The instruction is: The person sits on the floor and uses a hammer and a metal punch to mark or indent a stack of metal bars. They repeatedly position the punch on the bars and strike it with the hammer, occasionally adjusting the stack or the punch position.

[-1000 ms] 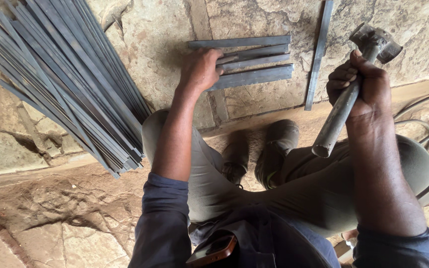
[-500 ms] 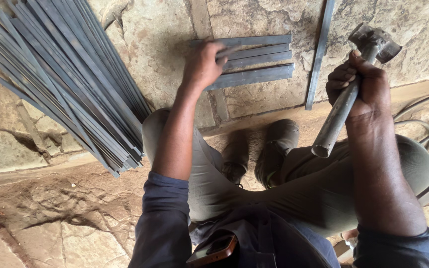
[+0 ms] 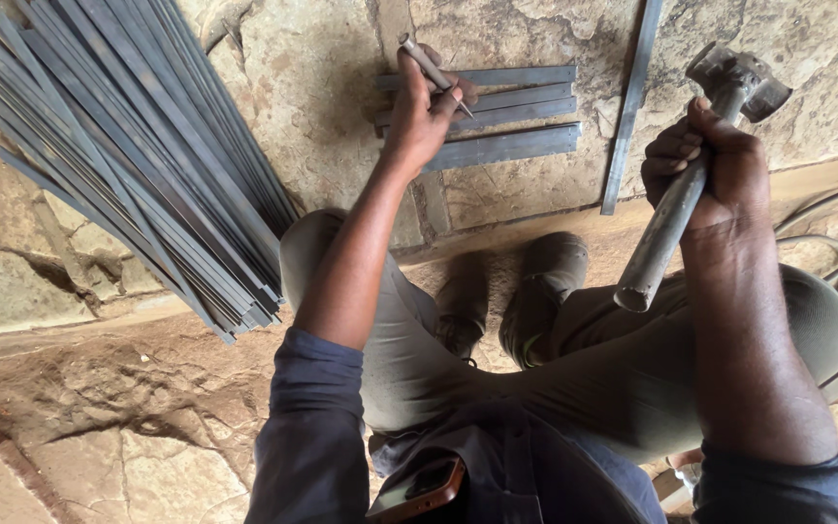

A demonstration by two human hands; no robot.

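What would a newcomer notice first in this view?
Probably the hammer, raised in the right hand at upper right by its pipe-like handle. Next, the left hand holding a thin punch over four short flat bars laid side by side on the stone floor. A big bundle of long metal strips fills the upper left.

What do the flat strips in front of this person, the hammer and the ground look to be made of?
The flat strips look like bare steel: dull grey, straight-edged, faintly sheened. The hammer in the right hand seems all metal, with a grey pipe-like handle and a worn head. The ground looks like rough tan stone slabs, cracked and pitted.
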